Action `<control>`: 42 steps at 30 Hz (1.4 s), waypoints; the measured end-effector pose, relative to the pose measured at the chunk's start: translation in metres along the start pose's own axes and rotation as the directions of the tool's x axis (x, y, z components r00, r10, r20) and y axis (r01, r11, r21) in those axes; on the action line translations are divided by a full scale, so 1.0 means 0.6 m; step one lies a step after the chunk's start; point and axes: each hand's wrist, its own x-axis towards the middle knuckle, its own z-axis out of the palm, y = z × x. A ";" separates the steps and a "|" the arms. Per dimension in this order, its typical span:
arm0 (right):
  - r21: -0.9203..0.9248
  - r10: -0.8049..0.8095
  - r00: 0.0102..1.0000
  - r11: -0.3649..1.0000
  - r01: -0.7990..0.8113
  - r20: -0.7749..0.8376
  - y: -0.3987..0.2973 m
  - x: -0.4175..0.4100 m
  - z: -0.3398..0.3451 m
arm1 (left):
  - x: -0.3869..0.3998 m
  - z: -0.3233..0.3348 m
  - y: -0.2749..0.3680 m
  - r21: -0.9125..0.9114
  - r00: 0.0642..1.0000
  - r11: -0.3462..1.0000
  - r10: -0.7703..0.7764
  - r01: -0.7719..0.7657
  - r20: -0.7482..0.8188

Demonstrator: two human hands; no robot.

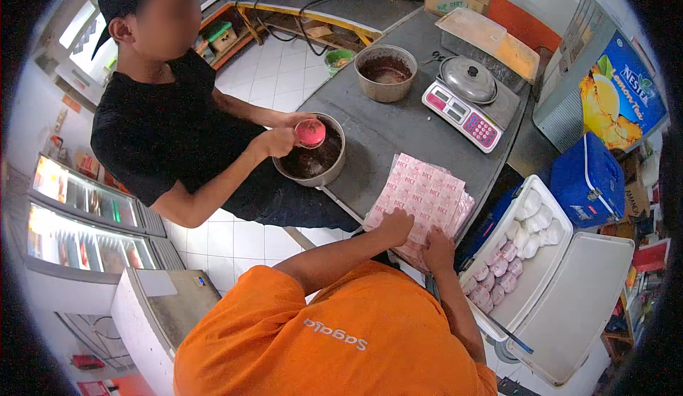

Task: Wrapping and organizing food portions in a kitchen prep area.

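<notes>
A stack of pink printed wrapping paper (421,188) lies on the near end of the grey table (357,129). My left hand (397,227) rests on the stack's near part with its fingers curled. Beside it, at the right near edge, my right hand (439,249) touches the paper, fingers bent over it. Whether either hand pinches a sheet cannot be made out. Across the table's left edge, a co-worker in a black shirt holds a pink round cup (310,132) over a metal pot (337,169) with dark contents.
Farther back stand a second pot (385,90) and a digital scale (463,113) bearing a lidded pan (468,78). At right, an open white cooler box (520,289) holds wrapped bundles (499,273); its lid (581,300) lies beside it. A blue cooler (586,182) stands behind.
</notes>
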 end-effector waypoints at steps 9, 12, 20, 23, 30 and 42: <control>-0.017 -0.028 0.988 1.000 0.026 -0.151 0.011 -0.002 0.033 | 0.010 -0.005 0.005 -0.010 0.998 1.000 0.022 -0.021 0.061; -0.001 -0.004 0.995 1.000 0.003 -0.104 0.016 0.005 0.040 | 0.004 0.004 0.001 -0.005 0.999 1.000 0.025 -0.025 0.034; -0.081 -0.157 0.952 0.987 0.140 -0.264 -0.010 -0.004 0.015 | -0.027 0.026 -0.032 -0.014 0.968 0.991 0.130 -0.136 -0.216; -0.044 -0.150 0.969 0.989 0.144 -0.195 -0.005 -0.008 0.026 | -0.028 0.034 -0.045 -0.090 0.973 0.990 0.089 -0.110 -0.213; -0.039 -0.115 0.974 0.993 0.110 -0.194 -0.020 -0.005 0.024 | -0.048 0.036 -0.056 -0.145 0.947 0.975 0.119 -0.169 -0.300; -0.064 -0.186 0.942 0.982 0.175 -0.278 0.019 0.015 0.068 | -0.036 0.066 -0.120 -0.119 0.895 0.938 0.265 -0.325 -0.358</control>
